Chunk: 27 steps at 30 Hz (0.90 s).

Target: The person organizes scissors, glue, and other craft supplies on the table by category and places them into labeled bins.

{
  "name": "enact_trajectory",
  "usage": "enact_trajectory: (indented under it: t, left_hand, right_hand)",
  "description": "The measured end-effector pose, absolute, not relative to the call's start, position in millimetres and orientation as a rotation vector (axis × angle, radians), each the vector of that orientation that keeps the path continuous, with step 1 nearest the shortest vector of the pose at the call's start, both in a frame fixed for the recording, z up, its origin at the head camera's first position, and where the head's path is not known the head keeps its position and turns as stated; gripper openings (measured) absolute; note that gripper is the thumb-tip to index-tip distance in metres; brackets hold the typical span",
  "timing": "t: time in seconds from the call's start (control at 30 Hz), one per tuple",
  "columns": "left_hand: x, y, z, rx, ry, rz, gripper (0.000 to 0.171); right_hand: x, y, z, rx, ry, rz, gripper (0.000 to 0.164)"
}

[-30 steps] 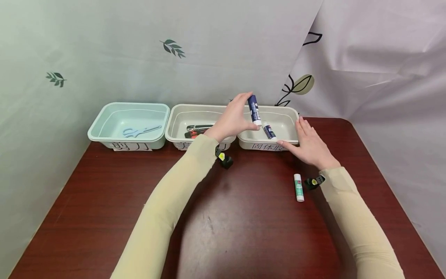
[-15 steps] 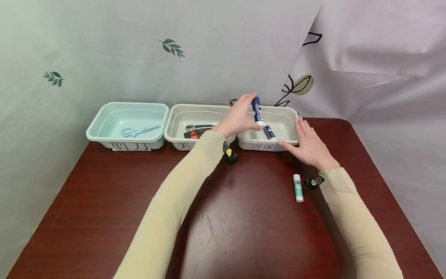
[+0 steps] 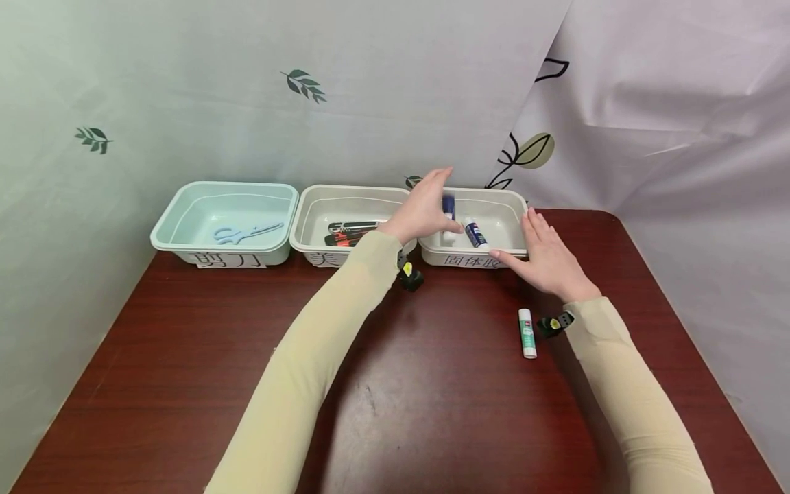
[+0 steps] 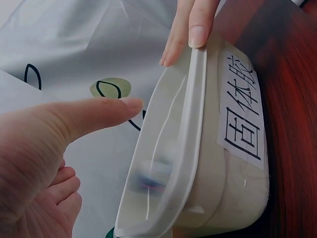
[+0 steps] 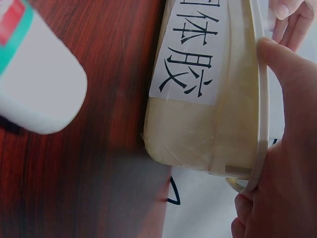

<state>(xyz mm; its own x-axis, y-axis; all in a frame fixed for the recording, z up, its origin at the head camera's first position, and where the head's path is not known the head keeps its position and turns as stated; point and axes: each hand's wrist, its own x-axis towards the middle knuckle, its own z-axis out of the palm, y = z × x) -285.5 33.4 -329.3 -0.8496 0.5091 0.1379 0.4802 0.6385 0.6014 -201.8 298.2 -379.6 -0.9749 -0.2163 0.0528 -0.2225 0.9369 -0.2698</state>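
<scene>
My left hand [image 3: 423, 210] hovers over the left side of the right-hand cream bin [image 3: 441, 258], thumb and fingers spread apart and holding nothing. Just below it a blue-and-white glue stick [image 3: 448, 209] shows blurred inside the bin, apart from the fingers. Another blue glue stick [image 3: 476, 234] lies in the same bin. At the bin's right front corner, my right hand [image 3: 551, 259] rests on the rim, fingers extended along the side and thumb at the front edge. A green-and-white glue stick [image 3: 527, 334] lies on the table near the right wrist.
A middle cream bin [image 3: 321, 189] holds utility knives [image 3: 345, 237], partly hidden by the left arm. The light-blue bin [image 3: 179, 237] at left contains blue scissors [image 3: 247, 233]. All bins carry paper labels and stand along the curtain [image 3: 216, 103] on the dark red table [image 3: 395, 412].
My left hand moved slightly right and let go of the blue glue stick, which dropped down into the right-hand bin. The right hand has stayed on the rim.
</scene>
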Motion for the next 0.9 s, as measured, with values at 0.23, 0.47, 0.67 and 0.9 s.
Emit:
enact_trajectory:
  t: [0.23, 0.47, 0.67, 0.9]
  left_hand:
    - [-285.6, 29.9, -331.1, 0.840, 2.794, 1.005, 0.114]
    - [-282.4, 27.5, -331.9, 0.835, 2.783, 0.984, 0.113]
    - [-276.7, 26.5, -332.3, 0.838, 2.776, 1.009, 0.117]
    - [-267.0, 24.2, -334.8, 0.901, 2.790, 1.043, 0.111]
  right_hand:
    - [-202.5, 298.1, -379.8, 0.355, -3.070, 0.429, 0.107]
    - [-201.3, 297.0, -378.4, 0.349, -3.075, 0.432, 0.107]
    - [-200.6, 296.2, -377.3, 0.344, -3.080, 0.433, 0.107]
    - [-201.3, 296.8, -377.8, 0.352, -3.072, 0.430, 0.107]
